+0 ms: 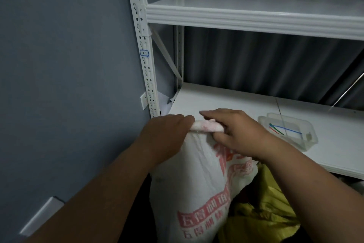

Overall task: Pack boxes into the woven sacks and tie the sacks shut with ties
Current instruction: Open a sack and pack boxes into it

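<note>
L hand (165, 134) & R hand (238, 134) both pinched the white sack's (197, 173) gathered neck (206, 126), bunching it for tying; ties (283, 130) waited in tub (307, 144) nearby.

Storeroom, white slotted metal shelving (254, 16), labelled upright (144, 53), grey wall (65, 65), corrugated panel (266, 61) behind

Dim, soft indoor light; slight blur throughout, wide-angle bending at the edges.

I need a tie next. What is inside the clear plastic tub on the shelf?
Inside the clear tub lie a few thin ties: blue, red and green. A small pale item in its corner is too blurred to name.
</note>
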